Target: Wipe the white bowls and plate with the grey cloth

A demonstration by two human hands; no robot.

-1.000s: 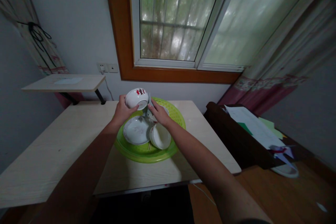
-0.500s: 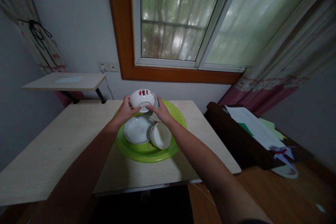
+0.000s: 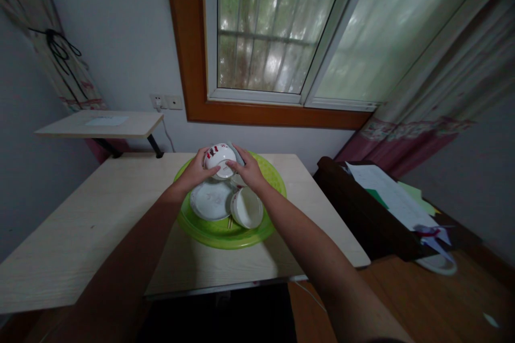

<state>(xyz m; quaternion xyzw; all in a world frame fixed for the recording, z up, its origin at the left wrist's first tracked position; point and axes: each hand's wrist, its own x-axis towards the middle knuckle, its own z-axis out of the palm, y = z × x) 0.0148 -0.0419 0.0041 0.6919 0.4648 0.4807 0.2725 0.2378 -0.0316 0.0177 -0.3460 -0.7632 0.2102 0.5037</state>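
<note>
Both hands hold a white bowl with red marks (image 3: 219,159), tilted with its base toward me, above the back of a round green basin (image 3: 225,233). My left hand (image 3: 196,170) grips its left side. My right hand (image 3: 249,169) holds the right side, with a grey cloth (image 3: 237,154) showing behind the bowl. In the basin lie a white plate (image 3: 210,200) and a second white bowl (image 3: 246,207) tipped on its side.
The basin sits on a light wooden table (image 3: 100,214) under a window. A small shelf (image 3: 100,124) juts from the left wall. To the right stands a dark piece of furniture (image 3: 362,209) with papers (image 3: 386,187) on it.
The marked bowl has come down and moved right over the basin. My right hand has gone from beside it to gripping its right side.
</note>
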